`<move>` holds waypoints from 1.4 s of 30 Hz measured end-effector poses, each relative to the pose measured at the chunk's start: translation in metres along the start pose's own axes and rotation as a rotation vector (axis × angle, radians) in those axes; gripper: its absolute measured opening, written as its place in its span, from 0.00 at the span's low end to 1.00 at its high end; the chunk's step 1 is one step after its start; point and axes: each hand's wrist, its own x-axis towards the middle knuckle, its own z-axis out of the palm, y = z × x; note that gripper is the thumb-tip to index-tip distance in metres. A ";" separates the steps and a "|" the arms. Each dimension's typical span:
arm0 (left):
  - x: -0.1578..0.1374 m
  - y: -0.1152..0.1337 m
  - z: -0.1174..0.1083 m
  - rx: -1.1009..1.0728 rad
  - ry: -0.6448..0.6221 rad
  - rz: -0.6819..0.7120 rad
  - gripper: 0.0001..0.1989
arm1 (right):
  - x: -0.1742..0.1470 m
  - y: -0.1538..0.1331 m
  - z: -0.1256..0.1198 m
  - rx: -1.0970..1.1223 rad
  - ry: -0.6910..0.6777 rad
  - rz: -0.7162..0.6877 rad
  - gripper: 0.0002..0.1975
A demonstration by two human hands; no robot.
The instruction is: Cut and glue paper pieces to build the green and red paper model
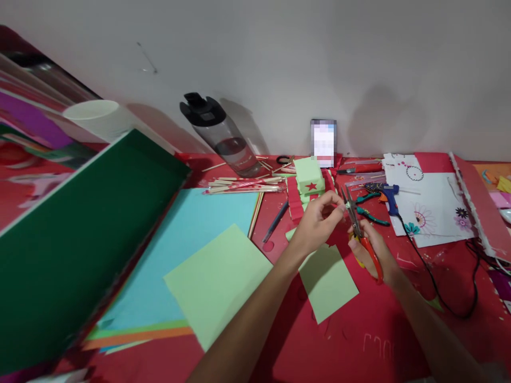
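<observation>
My right hand grips scissors with red and yellow handles, their blades pointing up and away and slightly parted. Close by, my left hand pinches a small pale scrap at the blades; its exact shape is too small to make out. Below both hands lies a light green paper square. Just beyond my left hand stands a light green paper box with a red star, on red and green folded paper.
A larger green sheet lies on blue paper. A dark green board leans at left. A water bottle, wooden sticks and a phone are near the wall. Right are pliers and a corded glue gun.
</observation>
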 end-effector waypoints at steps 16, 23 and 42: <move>-0.001 -0.003 0.000 0.018 -0.046 -0.006 0.08 | -0.003 -0.007 0.000 0.002 0.040 0.086 0.14; -0.002 -0.002 -0.003 0.197 -0.250 -0.006 0.08 | 0.005 -0.006 0.004 0.196 0.273 0.006 0.21; -0.006 -0.001 0.001 0.423 -0.395 0.048 0.06 | 0.011 -0.003 -0.009 0.209 0.386 -0.057 0.23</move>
